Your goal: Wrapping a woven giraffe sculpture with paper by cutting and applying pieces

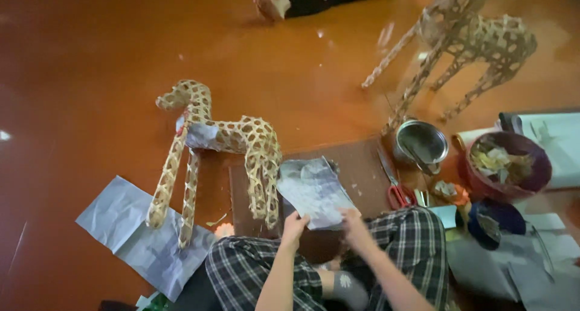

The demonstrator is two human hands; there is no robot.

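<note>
1. Left hand (pixel 294 226) – fingers pinched shut on the near edge of a grey paper sheet (pixel 314 192); right hand (pixel 355 226) grips the same sheet's near right corner
2. Both forearms reach forward over checked-trousered knees, holding the sheet above a brown mat (pixel 356 166)
3. A woven animal frame (pixel 241 142) stands just left of the sheet; red-handled scissors (pixel 396 190) lie to its right
</note>
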